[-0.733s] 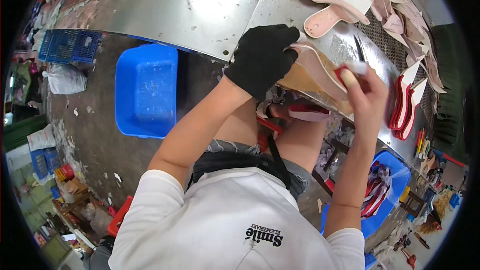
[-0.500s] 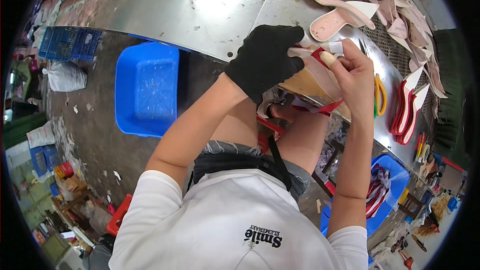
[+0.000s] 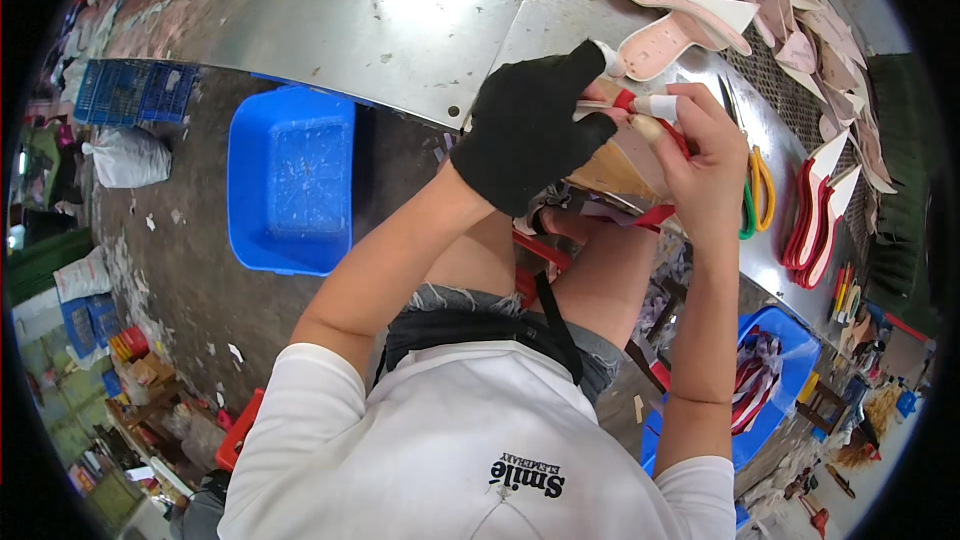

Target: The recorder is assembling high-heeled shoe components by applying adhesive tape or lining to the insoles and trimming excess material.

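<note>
My left hand point(image 3: 535, 130), in a black glove with a light wrapping on a fingertip, is closed on a pale shoe insole point(image 3: 595, 103), mostly hidden by the fingers. My right hand point(image 3: 705, 155) is bare with wrapped fingertips. Its thumb and forefinger pinch a red strip point(image 3: 625, 99) against the insole's edge. More red strip point(image 3: 655, 215) hangs below the hands, over a tan wooden block point(image 3: 610, 168). Just beyond my fingers lie loose pink and white insoles point(image 3: 655, 45). Right of my right hand are scissors point(image 3: 763, 195) with yellow handles and a green-handled pair point(image 3: 747, 212).
Red-edged insoles point(image 3: 815, 215) are stacked on the metal table point(image 3: 440, 20) at right. Pale pieces point(image 3: 790, 20) pile on the black mesh behind. On the floor stand an empty blue tub point(image 3: 290, 180) at left and a blue basket point(image 3: 790, 335) of red and white scraps at right.
My right thumb and forefinger have moved slightly left and down along the insole with the red strip. More of the green scissor handle shows. The left hand has barely shifted.
</note>
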